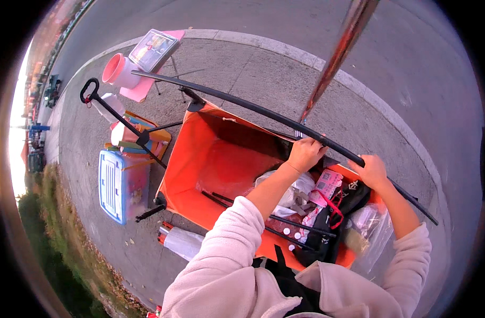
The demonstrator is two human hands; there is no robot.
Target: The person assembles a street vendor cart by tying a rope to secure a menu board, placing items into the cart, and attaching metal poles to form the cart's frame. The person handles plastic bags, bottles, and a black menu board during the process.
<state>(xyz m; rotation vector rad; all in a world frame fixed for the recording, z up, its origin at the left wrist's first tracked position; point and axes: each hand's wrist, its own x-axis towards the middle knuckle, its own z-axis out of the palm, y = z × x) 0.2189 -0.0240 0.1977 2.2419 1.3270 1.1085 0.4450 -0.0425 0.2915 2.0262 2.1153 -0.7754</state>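
Observation:
A long black pole (pixel 237 100) lies slantwise across the upper side of an orange folding wagon (pixel 187 175). My left hand (pixel 306 153) grips it near the middle of the wagon's far side. Farther right, my right hand (pixel 373 170) is closed round the same pole, slightly blurred. Below my hands, the wagon's right end holds a black bag (pixel 354 199), a pink card (pixel 327 185), a red cord, clear plastic wrapping and several thin black rods (pixel 301 220). Its left part shows bare orange lining. My left forearm hides some of the contents.
A black pull handle (pixel 89 90) sticks out left. Beside it stand a lidded plastic box (pixel 112 185) and a crate of coloured items (pixel 142 135). Behind are a pink bucket (pixel 120 71) and small table. A reddish upright pole (pixel 338 58) rises beyond my hands; a kerb (pixel 359 87) borders the road.

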